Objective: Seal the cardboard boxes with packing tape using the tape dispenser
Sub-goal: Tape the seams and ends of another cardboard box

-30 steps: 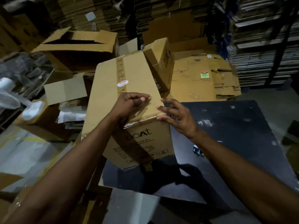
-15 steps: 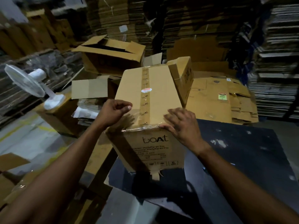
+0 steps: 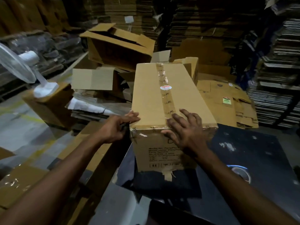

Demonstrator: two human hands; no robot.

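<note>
A long brown cardboard box (image 3: 151,95) stands on the dark table (image 3: 243,143), its top seam covered by a strip of clear tape (image 3: 164,88) that runs down over the near end. My right hand (image 3: 185,129) lies flat with spread fingers over the tape at the near top edge. My left hand (image 3: 120,127) touches the box's near left top corner with straight fingers. A round thing with a blue rim (image 3: 240,172), maybe a tape roll, lies on the table to the right; it is too dim to identify.
An open empty box (image 3: 116,46) and loose flaps sit behind on the left. Flattened cartons (image 3: 227,101) lie to the right of the box. A white fan (image 3: 21,67) stands at the left. Tall stacks of flat cardboard fill the back and right.
My left hand slid from the box top to its left top corner and its fingers straightened. My right hand moved onto the taped near edge. The box now sits squarer to me.
</note>
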